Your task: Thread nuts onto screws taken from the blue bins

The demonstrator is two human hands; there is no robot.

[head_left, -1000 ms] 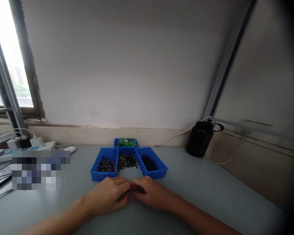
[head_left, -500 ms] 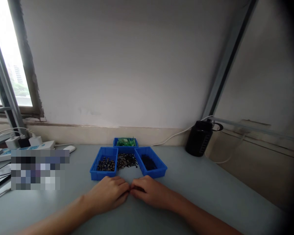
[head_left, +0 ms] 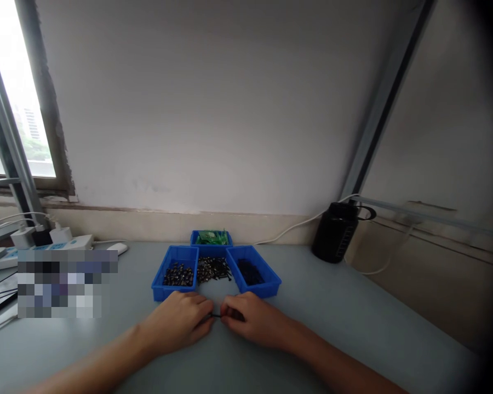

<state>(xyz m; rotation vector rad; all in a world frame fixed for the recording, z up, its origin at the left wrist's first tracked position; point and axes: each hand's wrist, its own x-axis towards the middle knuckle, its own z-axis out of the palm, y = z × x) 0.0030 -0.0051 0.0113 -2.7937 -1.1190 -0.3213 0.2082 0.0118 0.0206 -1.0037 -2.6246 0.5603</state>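
Note:
A small dark rod-like piece [head_left: 216, 315] spans the narrow gap between my two hands. My left hand [head_left: 184, 317] pinches its left end, and my right hand [head_left: 250, 317] pinches its right end; the fingers hide both ends. Just beyond my left hand is a blue bin [head_left: 158, 284] holding small metallic parts [head_left: 178, 274]. Past my right hand stands another blue bin [head_left: 271, 285] with thin black parts [head_left: 250, 272]. Between the bins lies a pile of dark, screw-like pieces [head_left: 213, 268].
A third blue bin [head_left: 212, 249] with green packets [head_left: 212, 237] stands behind the pile. At the back right is a black bottle [head_left: 334, 232]. A power strip [head_left: 76, 244] with plugs, a white mouse [head_left: 118, 249] and a blurred-out patch are at the left.
My hands have moved slightly apart, and the dark piece now shows between the fingertips. The bins and the pile have stayed put.

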